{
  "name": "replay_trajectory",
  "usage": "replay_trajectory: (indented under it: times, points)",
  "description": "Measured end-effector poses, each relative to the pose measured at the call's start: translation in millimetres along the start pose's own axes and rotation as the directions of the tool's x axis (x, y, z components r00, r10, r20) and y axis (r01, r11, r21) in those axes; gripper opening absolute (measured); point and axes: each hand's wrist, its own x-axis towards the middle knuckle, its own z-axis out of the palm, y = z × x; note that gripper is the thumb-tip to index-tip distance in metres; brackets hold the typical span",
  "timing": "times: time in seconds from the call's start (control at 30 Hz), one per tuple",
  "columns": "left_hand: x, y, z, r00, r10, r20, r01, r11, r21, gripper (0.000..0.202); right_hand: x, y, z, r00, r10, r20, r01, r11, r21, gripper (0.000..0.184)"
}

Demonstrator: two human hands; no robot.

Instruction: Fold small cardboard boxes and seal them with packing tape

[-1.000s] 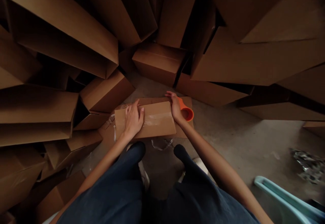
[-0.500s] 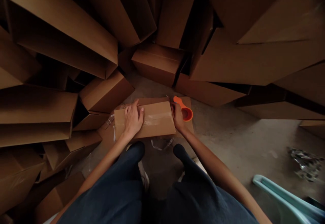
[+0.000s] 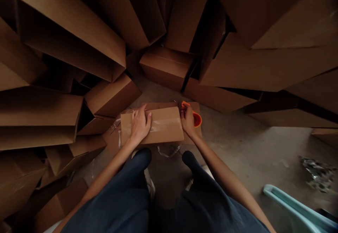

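While large boxes [image 3: 74,21] ringed floor [image 3: 237,148], some gaping, insides too dark to read, cardboard sheet [image 3: 194,106] lay under small carton [image 3: 169,133], clear tape [image 3: 161,123] across top, contents hidden. Left hand [image 3: 141,124] rested on carton, fingers spread. Right hand [image 3: 188,120] had just left carton's end for orange tape dispenser [image 3: 196,119] beside it, fingers curled; whether gripping, could not tell. Carton apparently steadied by left hand alone.

No text, label, brand or number can be read anywhere. The taped box [image 3: 169,122], the orange tool [image 3: 198,119] and the surrounding cartons [image 3: 243,62] show no legible print; the shiny bundle [image 3: 318,175] is too blurred.
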Motion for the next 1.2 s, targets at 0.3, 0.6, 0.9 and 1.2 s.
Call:
replay_trajectory:
  times: [0.3, 0.6, 0.9, 1.2]
  points:
    - [2.4, -6.1, -4.2, 0.998, -0.014, 0.069, 0.018, 0.998, -0.065, 0.051, 8.5, -105.1, -11.7, 0.964, -0.24, 0.117, 0.248, 0.966, -0.066, 0.031]
    - [7.4, -9.3, -16.5, 0.939, 0.029, 0.343, 0.01, 0.994, -0.11, 0.102, -24.1, -106.1, 13.9, 0.845, -0.231, 0.482, 0.475, 0.74, -0.477, 0.052]
    - [15.1, -13.5, -25.2, 0.846, 0.121, 0.519, -0.066, 0.99, -0.124, 0.097, -23.3, -105.2, 13.4, 0.847, -0.257, 0.466, 0.475, 0.76, -0.443, 0.051]
    - [23.4, -26.1, -36.0, 0.734, 0.235, 0.637, -0.121, 0.968, -0.218, 0.113, -23.4, -105.6, 12.3, 0.832, -0.262, 0.489, 0.502, 0.732, -0.461, 0.05]
